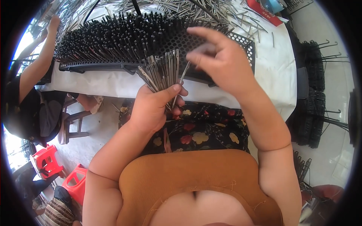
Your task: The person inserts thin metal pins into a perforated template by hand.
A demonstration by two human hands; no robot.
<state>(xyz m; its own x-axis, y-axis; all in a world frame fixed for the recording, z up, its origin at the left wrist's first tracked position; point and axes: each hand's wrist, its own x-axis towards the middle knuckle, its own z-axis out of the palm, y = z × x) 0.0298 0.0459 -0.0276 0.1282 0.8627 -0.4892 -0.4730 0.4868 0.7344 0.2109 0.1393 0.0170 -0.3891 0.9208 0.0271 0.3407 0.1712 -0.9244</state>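
My left hand [154, 103] is wrapped round a fanned bundle of thin metal strips [162, 71], held upright in front of the rack. One metal strip [184, 73] leans apart from the bundle, its lower part by my left fingers and its upper end at my right thumb. My right hand [222, 60] pinches that end, with the index finger stretched out above; the other fingertips are partly hidden. Just beyond both hands stands a black perforated rack [113, 66], its left and middle holes packed with upright dark strips [109, 39]. Bare holes show at its right.
Loose metal strips [245, 17] lie scattered across the white-covered table [277, 64]. A red box [266, 13] sits at the far right. Another person's arm [39, 56] reaches in at the left. Red stools [77, 182] stand lower left; dark racks with hooks [315, 94] line the right.
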